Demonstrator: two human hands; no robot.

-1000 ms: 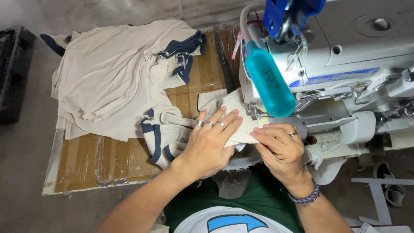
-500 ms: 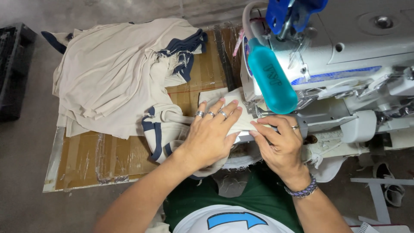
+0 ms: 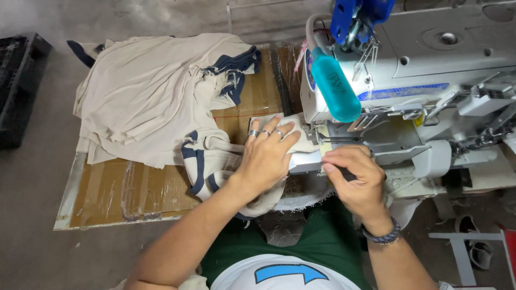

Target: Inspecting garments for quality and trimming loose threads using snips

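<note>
Left hand (image 3: 267,156), wearing rings on three fingers, lies flat with fingers spread a little, pressing down on a beige fabric piece (image 3: 293,140) near the middle of the frame. Right hand (image 3: 357,180), with a dark braided bracelet at the wrist, sits just right of it, fingers curled down over the near edge of the same piece at the machine bed; whether it pinches the cloth cannot be told. This fabric piece is pale beige, and its flat end runs under the needle area of the sewing machine (image 3: 424,80), while the rest, with navy blue bands, droops off the counter edge toward the person's lap.

Grey-white, the sewing machine fills the upper right of the frame, with a teal cylindrical lamp (image 3: 336,90) angled across its front and a blue part at its top.

To the left, the counter (image 3: 107,193) is brown board under shiny clear film, with a metal strip along its near edge. A heap of beige garments with navy trim (image 3: 150,96) lies on its upper left part, well apart from the hands.

Beyond the counter is a grey concrete floor. A black plastic crate (image 3: 19,80) stands at the far left edge.
</note>
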